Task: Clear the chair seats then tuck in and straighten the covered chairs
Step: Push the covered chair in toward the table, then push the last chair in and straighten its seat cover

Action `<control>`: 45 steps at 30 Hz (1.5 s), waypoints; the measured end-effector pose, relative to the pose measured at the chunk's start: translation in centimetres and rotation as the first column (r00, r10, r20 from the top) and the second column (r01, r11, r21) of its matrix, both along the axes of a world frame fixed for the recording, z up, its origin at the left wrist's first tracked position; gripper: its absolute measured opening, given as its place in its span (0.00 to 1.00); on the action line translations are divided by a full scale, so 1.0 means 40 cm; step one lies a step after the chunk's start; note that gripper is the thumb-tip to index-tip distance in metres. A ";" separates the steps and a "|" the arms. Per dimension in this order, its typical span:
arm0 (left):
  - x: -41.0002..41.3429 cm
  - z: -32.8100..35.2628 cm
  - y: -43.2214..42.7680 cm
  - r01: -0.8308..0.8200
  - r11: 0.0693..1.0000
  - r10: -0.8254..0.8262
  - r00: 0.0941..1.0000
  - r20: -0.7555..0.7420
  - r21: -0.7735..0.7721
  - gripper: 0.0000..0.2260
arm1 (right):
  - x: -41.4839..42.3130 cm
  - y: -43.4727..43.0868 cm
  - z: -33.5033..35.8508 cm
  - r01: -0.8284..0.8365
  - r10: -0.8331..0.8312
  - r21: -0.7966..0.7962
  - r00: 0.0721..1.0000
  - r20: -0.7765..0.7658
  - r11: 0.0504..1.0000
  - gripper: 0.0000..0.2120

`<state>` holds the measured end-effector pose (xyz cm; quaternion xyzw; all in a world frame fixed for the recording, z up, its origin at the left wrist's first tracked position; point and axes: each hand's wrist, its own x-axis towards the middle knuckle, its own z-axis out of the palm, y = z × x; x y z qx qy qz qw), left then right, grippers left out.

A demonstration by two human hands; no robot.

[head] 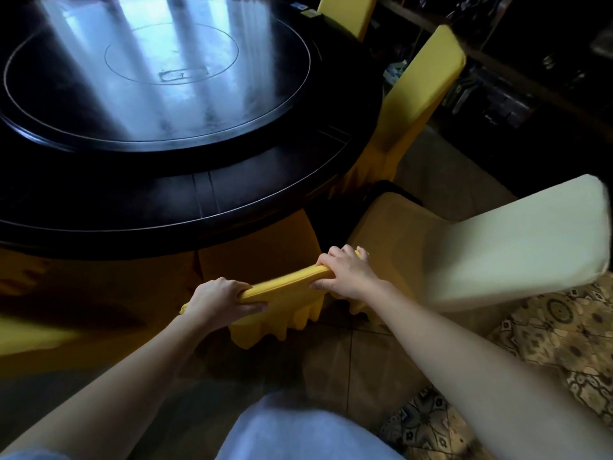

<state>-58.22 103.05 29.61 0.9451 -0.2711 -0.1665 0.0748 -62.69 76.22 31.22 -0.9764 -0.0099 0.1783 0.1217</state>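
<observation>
A chair in a yellow cover (285,293) stands right in front of me, its seat pushed under the dark round table (185,194). My left hand (222,298) grips the left end of its top rail. My right hand (345,273) grips the right end, fingers curled over the fabric. To the right, a chair with a cream-covered back (517,247) stands turned away from the table, and its tan seat (394,227) shows nothing on it.
Two more yellow-covered chairs (421,94) stand at the table's far right, another yellow cover (33,336) at the left edge. A glossy turntable (159,71) tops the table. A patterned rug (547,340) lies at lower right; dark cluttered shelves (530,61) run behind.
</observation>
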 end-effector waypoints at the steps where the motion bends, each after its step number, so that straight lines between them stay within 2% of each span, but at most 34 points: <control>1: -0.002 0.000 -0.004 -0.001 1.000 0.001 1.000 -0.007 0.001 0.28 | -0.007 0.000 -0.002 0.008 -0.008 -0.001 1.000 0.004 1.000 0.23; 4: -0.009 -0.001 -0.014 -0.031 0.999 0.030 0.998 -0.063 -0.016 0.35 | -0.037 -0.001 -0.012 0.077 -0.080 0.079 0.996 0.035 0.994 0.23; 7: 0.004 0.005 -0.022 -0.084 0.995 0.076 0.987 -0.142 -0.049 0.35 | -0.068 -0.007 -0.005 0.146 -0.160 0.227 0.986 0.041 0.963 0.37; 9: 0.010 0.022 -0.052 -0.123 0.986 0.092 0.964 -0.249 -0.110 0.32 | -0.084 -0.015 0.000 0.146 -0.157 0.278 0.987 0.018 0.950 0.41; 12: 0.011 0.051 -0.138 -0.107 0.969 0.023 0.936 -0.351 -0.222 0.23 | -0.097 -0.038 0.014 0.199 -0.198 0.392 0.979 -0.044 0.898 0.31; 14: 0.016 0.071 -0.204 -0.056 0.971 -0.037 0.924 -0.381 -0.231 0.22 | -0.112 -0.071 0.032 0.239 -0.242 0.438 0.969 -0.049 0.867 0.25; 17: 0.015 0.100 -0.300 0.057 0.979 -0.129 0.916 -0.379 -0.196 0.23 | -0.167 -0.153 0.046 0.278 -0.294 0.368 0.956 -0.014 0.887 0.23; 19: -0.001 0.118 -0.370 0.129 0.969 -0.199 0.914 -0.354 -0.211 0.22 | -0.224 -0.225 0.048 0.316 -0.333 0.281 0.943 0.013 0.906 0.25; 22: -0.049 0.139 -0.498 0.348 0.931 -0.362 0.921 -0.142 -0.113 0.24 | -0.312 -0.339 0.051 0.383 -0.395 0.159 0.917 0.054 0.910 0.31; 24: -0.095 0.151 -0.601 0.461 0.886 -0.462 0.886 -0.024 -0.044 0.27 | -0.368 -0.413 0.063 0.417 -0.424 0.095 0.903 0.074 0.904 0.39; 27: -0.175 0.166 -0.767 0.550 0.834 -0.549 0.835 0.036 -0.041 0.31 | -0.451 -0.529 0.086 0.456 -0.456 0.032 0.883 0.109 0.890 0.48; 28: -0.199 0.171 -0.823 0.578 0.814 -0.575 0.816 0.059 -0.062 0.34 | -0.477 -0.569 0.093 0.478 -0.478 0.033 0.869 0.127 0.878 0.48; 31: -0.262 0.183 -0.994 0.644 0.757 -0.637 0.765 0.099 -0.109 0.43 | -0.567 -0.688 0.117 0.553 -0.553 0.056 0.816 0.165 0.832 0.37; 33: -0.309 0.186 -1.104 0.659 0.744 -0.647 0.751 0.129 -0.108 0.41 | -0.632 -0.759 0.130 0.584 -0.582 0.059 0.786 0.211 0.810 0.33; 35: -0.363 0.182 -1.207 0.677 0.731 -0.663 0.735 0.140 -0.090 0.36 | -0.700 -0.826 0.135 0.622 -0.615 0.045 0.755 0.227 0.781 0.33; 36: -0.389 0.177 -1.255 0.689 0.719 -0.673 0.723 0.154 -0.090 0.36 | -0.735 -0.858 0.134 0.643 -0.636 0.049 0.738 0.224 0.764 0.35; 39: -0.454 0.176 -1.377 0.725 0.682 -0.702 0.686 0.194 -0.097 0.47 | -0.829 -0.951 0.138 0.694 -0.688 0.052 0.697 0.203 0.718 0.35; 43: -0.520 0.205 -1.485 0.740 0.663 -0.716 0.671 0.193 -0.113 0.34 | -0.910 -1.044 0.143 0.748 -0.741 0.050 0.643 0.191 0.662 0.32; 45: -0.535 0.211 -1.527 0.758 0.641 -0.728 0.650 0.218 -0.123 0.36 | -0.932 -1.080 0.141 0.756 -0.748 0.055 0.630 0.209 0.652 0.33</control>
